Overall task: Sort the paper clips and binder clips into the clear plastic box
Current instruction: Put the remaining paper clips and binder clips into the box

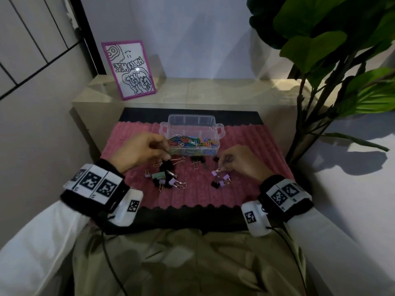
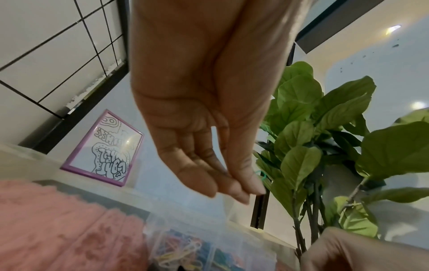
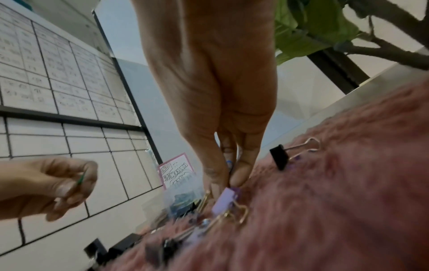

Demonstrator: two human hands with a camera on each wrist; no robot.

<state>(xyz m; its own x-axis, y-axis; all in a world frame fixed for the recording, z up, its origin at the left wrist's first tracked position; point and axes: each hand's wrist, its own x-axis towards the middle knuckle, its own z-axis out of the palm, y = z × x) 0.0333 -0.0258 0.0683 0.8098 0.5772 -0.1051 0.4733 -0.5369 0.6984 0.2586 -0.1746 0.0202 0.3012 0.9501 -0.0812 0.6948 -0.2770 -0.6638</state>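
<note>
left hand [image 1: 142,151] pinches a green clip [image 3: 81,178] just short of the box [image 1: 191,135].
box lies ahead of both hands, long axis across; right hand [image 1: 239,163] pinches a lilac clip [image 3: 223,201] off the mat [image 1: 213,195].

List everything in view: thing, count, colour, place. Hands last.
box: one, clear, far middle of the mat
paper clips: many, mixed colours, in the box's near compartment
green clip: one, pinched in the left hand
binder clips: many, black, purple and one green, loose on the mat near the box
mat: one, pink, on the table
table: one, beige
frame: one, purple, far left of the table
plant: one, green, right
left hand: pinching the green clip by the box
right hand: fingertips pinching in the right cluster of binder clips
</note>
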